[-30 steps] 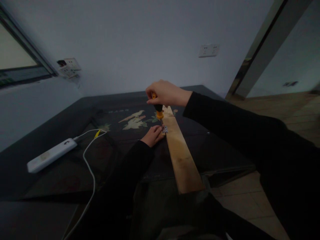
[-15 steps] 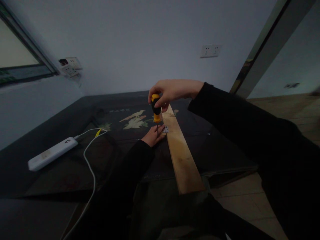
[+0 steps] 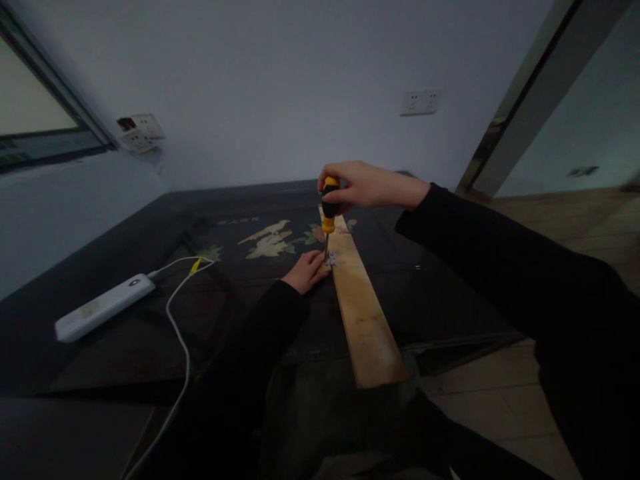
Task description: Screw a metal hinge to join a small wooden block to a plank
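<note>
My right hand point(image 3: 353, 185) is closed around the yellow-and-black handle of a screwdriver point(image 3: 329, 205), which points nearly straight down. Its tip meets the left part of a small metal hinge point(image 3: 333, 259), though the exact contact point is too small to make out. The hinge lies across the left edge of a long wooden board point(image 3: 367, 307). To the left of the board, my left hand point(image 3: 305, 270) is closed on a small wooden piece point(image 3: 322, 273) beneath the hinge's left leaf; the fingers partly cover it.
On the left of the dark table point(image 3: 235, 293) lies a white power strip point(image 3: 105, 308) with a pale cable point(image 3: 181, 340) running off the front edge. The board's near end overhangs that edge. Behind the table rises a wall with sockets point(image 3: 420, 103).
My right hand has carried the screwdriver to the right and slightly up, from over my left hand to the hinge. My left fingers have shifted slightly, showing more of the small wooden piece.
</note>
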Tool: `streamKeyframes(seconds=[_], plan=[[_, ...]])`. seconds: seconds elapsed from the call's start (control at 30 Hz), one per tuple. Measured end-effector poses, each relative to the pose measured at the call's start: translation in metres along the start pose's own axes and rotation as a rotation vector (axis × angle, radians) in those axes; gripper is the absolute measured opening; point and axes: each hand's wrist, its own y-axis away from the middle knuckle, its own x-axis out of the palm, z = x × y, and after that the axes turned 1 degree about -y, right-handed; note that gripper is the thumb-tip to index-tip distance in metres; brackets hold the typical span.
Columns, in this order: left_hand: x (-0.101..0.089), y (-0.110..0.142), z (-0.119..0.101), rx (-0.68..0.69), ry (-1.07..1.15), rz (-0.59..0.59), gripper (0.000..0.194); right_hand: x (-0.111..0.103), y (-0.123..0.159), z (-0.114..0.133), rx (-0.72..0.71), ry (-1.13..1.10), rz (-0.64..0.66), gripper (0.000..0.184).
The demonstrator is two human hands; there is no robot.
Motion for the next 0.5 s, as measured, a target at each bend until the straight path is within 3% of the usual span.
streamKeyframes(seconds=[0.5], plan=[[-0.0045,-0.0001,-0.0057,-0.021,0.022,0.007,0.058,-0.0003,0.0012,0.0075,0.016,0.139,0.049,0.026]])
